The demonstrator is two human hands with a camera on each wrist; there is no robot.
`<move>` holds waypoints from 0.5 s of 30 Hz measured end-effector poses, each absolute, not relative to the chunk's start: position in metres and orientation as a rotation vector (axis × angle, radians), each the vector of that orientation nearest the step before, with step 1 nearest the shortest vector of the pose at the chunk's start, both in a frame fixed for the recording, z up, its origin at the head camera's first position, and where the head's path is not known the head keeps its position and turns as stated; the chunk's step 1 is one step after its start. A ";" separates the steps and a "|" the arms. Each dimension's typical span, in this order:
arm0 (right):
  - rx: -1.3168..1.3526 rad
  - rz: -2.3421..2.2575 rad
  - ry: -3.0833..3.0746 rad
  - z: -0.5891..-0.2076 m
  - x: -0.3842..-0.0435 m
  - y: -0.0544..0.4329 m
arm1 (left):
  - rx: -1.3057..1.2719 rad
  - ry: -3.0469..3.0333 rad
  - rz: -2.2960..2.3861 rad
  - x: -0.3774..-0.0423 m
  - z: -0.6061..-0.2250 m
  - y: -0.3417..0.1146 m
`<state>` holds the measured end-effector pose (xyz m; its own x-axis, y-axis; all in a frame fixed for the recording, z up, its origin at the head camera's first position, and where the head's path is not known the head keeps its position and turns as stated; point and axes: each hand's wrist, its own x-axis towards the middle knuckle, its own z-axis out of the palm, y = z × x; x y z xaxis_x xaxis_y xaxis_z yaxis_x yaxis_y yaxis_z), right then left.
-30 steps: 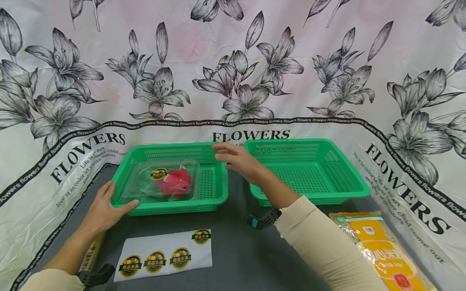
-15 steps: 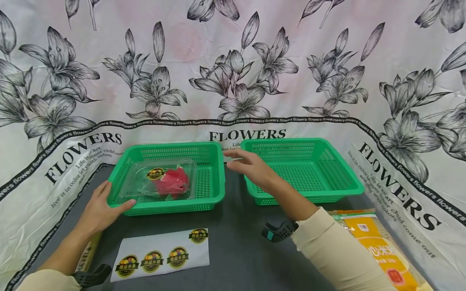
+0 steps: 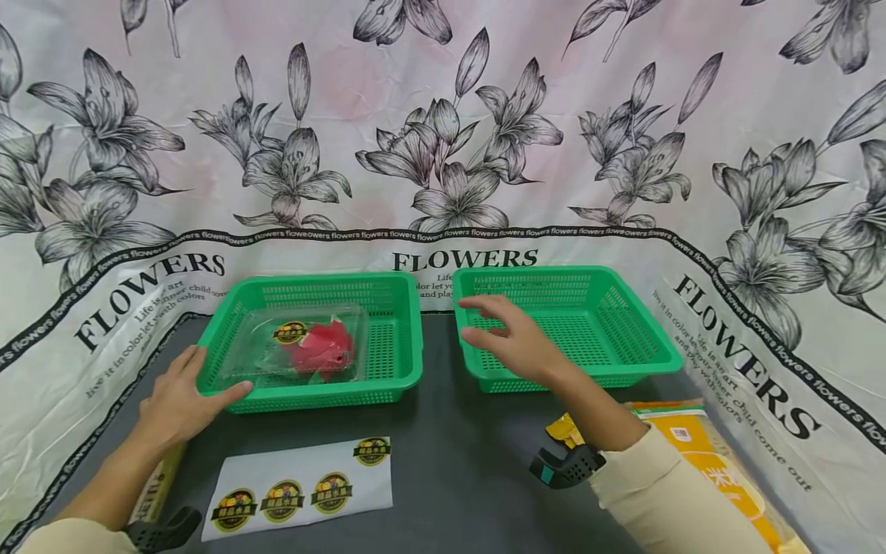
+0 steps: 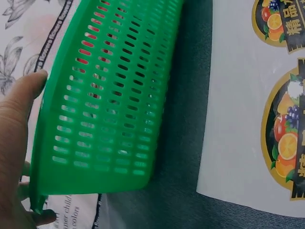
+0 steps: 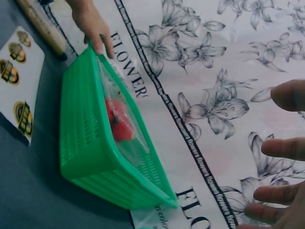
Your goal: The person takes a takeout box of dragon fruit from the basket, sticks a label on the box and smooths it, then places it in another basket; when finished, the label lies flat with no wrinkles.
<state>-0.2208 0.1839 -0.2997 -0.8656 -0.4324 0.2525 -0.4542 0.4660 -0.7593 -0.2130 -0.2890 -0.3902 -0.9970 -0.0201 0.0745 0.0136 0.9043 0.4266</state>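
My left hand (image 3: 173, 400) holds the front left corner of the left green plastic basket (image 3: 325, 394), thumb along its front rim and fingers at its left side. In the left wrist view, fingertips show just past the rim of that corner. Inside the basket lies a clear plastic clamshell box (image 3: 256, 338) with a red dragon fruit (image 3: 321, 350) in it and a round black-and-gold sticker (image 3: 289, 332) on its lid. My right hand (image 3: 515, 338) holds nothing, its fingers spread and relaxed, overlapping the left part of the right green basket (image 3: 574, 378).
A white sheet with several round fruit stickers (image 3: 367, 485) lies in front of the left basket. Beside my right forearm are a yellow-orange grain bag (image 3: 692, 442) and a small yellow packet (image 3: 564, 431). A long yellowish pack (image 3: 155, 485) lies by my left forearm. Flower-printed cloth (image 3: 388, 154) hangs behind.
My right hand has moved right, away from the left basket to the right one. The small yellow packet has come into sight under the right forearm. My left hand stays at the basket corner.
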 end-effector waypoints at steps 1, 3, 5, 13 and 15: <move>0.820 1.349 -2.655 -0.299 -0.218 0.186 | 0.008 -2.977 -0.645 -0.212 -0.389 -0.289; 0.823 1.225 -2.641 -0.297 -0.212 0.191 | 0.009 -2.941 -0.617 -0.211 -0.385 -0.286; 0.802 1.103 -2.633 -0.295 -0.206 0.196 | 0.003 -2.902 -0.604 -0.209 -0.380 -0.283; 0.701 0.626 -2.599 -0.293 -0.187 0.215 | -0.094 -2.806 -0.523 -0.203 -0.351 -0.261; 0.672 0.503 -2.578 -0.293 -0.185 0.219 | -0.114 -2.803 -0.500 -0.201 -0.344 -0.255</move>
<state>-0.1845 0.2187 -0.2930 -0.7915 -0.3723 0.4847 -0.5271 0.8172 -0.2331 -0.2010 -0.2555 -0.3441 -0.9546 0.0263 0.2967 0.1272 0.9367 0.3262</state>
